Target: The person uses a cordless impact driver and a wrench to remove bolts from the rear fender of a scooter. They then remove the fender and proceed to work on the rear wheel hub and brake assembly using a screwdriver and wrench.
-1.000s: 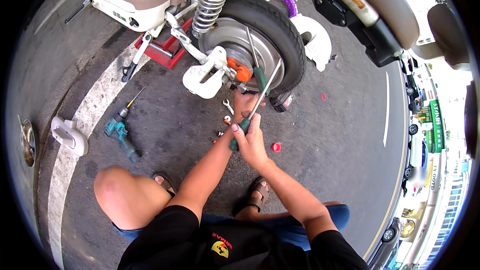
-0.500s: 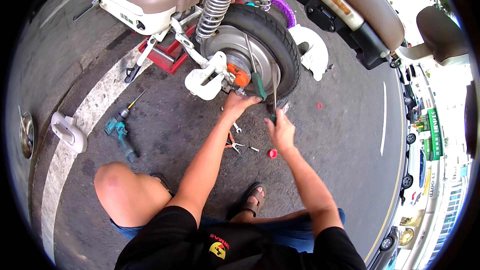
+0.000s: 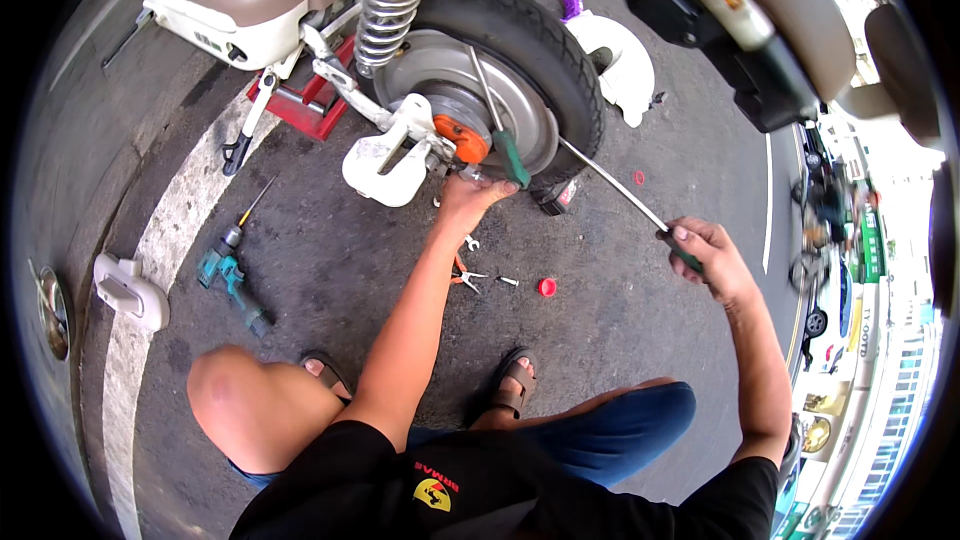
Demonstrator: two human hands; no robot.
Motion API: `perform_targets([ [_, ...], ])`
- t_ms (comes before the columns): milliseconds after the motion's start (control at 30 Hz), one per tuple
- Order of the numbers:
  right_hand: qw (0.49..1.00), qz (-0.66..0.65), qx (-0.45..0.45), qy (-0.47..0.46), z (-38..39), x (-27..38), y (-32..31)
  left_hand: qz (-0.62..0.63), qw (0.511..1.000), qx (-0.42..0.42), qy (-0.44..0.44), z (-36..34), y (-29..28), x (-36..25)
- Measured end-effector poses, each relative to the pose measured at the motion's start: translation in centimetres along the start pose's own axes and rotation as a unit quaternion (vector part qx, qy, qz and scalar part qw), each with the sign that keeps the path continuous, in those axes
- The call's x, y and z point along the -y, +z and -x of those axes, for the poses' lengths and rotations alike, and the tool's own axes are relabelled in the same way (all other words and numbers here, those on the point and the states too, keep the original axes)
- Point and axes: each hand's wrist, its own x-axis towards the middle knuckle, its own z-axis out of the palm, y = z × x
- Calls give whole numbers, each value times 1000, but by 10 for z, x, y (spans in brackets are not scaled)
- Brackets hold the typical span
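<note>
The person is squatting on the asphalt beside a scooter's rear wheel point(image 3: 490, 90), and the left hand point(image 3: 468, 198) is reaching up under the hub, fingertips touching the metal just below the orange part point(image 3: 462, 140); whether its grip is closing on anything there is hidden by the hand itself. A green-handled screwdriver point(image 3: 500, 125) is leaning across the face of the wheel right above that hand, its handle sitting just beside the fingers. Out to the side, the right hand point(image 3: 705, 258) is clamping its grip tight around the handle of a second, long screwdriver point(image 3: 615, 188), whose shaft is slanting up and its tip is meeting the tyre's lower edge. On the ground between the two arms, pliers point(image 3: 465, 275) are lying near a small red cap point(image 3: 547, 287). Further left, a teal drill point(image 3: 232, 278) is resting by the white painted line point(image 3: 165, 240), with a white plastic cover point(image 3: 130, 290) lying across that line.
</note>
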Motion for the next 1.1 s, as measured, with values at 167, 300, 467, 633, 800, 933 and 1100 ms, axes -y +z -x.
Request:
perform_targets([
  [167, 993, -28, 37, 110, -14, 37, -11, 21, 999, 30, -5, 9, 0, -21],
  [300, 987, 40, -22, 152, -4, 64, 7, 71, 996, 48, 26, 9, 1, -30],
  [467, 962, -230, -10, 143, 31, 28, 143, 0, 1000, 17, -8, 4, -1, -24],
  [633, 911, -399, -50, -93, -21, -17, 269, -32, 998, 18, -43, 2, -7, -21],
  [800, 976, -141, -78, -147, -75, -58, 273, 0, 997, 63, -33, -1, -8, -27],
  [933, 976, 0, -117, -182, -112, -97, 261, 9, 998, 51, -23, 0, -7, -28],
  [1100, 931, 179, -238, -210, -154, -125, 220, 89, 995, 42, -7, 6, 0, -26],
])
